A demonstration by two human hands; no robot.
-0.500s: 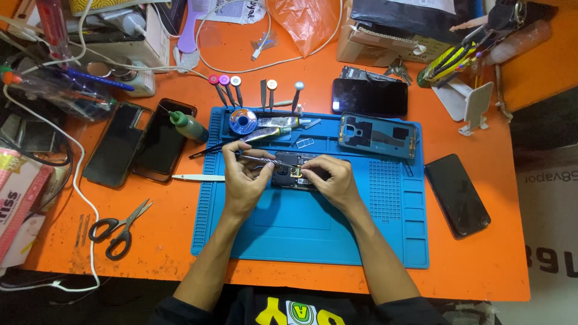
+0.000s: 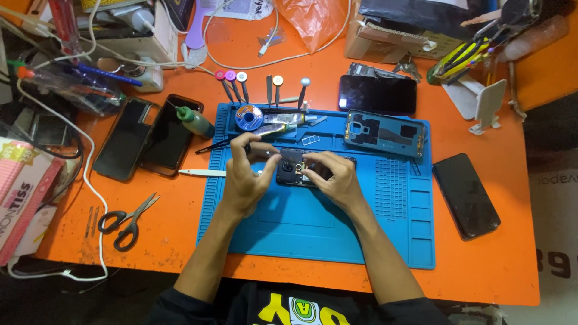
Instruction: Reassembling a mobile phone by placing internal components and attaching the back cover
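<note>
On blue mat point(image 2: 313, 222), opened phone point(image 2: 293, 168) between left hand point(image 2: 245, 180), right hand point(image 2: 337, 177)

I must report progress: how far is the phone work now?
Done: the frame lies apart on the mat, with small parts above. In hand: both hands, left hand and right hand, work on the opened phone. Left: the phone is still open, frame not yet refitted.

An orange counter point(image 2: 494, 265) carried a blue work mat point(image 2: 301, 232) at its middle. Left of the mat lay black-handled scissors point(image 2: 126, 221), two dark phones point(image 2: 147, 137) and a small green bottle point(image 2: 194, 121). Right of it lay another dark phone point(image 2: 465, 195); behind, what looked like a cardboard box point(image 2: 385, 41).
</note>
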